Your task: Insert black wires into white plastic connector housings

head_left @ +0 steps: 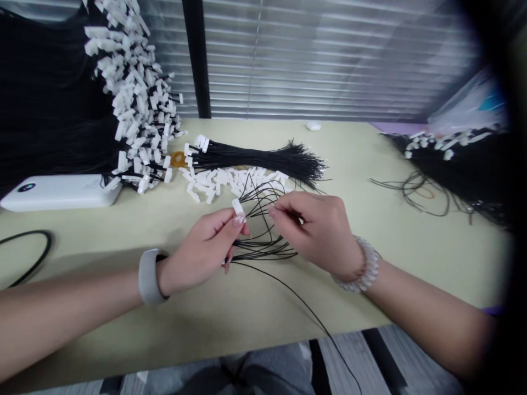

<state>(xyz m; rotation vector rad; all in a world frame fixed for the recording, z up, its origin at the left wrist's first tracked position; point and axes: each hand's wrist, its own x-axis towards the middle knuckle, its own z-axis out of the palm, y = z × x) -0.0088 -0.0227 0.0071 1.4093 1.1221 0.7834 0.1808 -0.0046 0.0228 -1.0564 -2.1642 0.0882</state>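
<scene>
While raised above the desk (354, 151), the left hand (200, 251) shows its grip clenched on a white connector (237, 207); the right hand (316, 233) grips thin black wires (263, 247), which fan loosely between both hands.

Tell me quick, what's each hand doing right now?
Left hand: closed, pinching a white plastic connector.
Right hand: closed, pinching thin black wires.
</scene>
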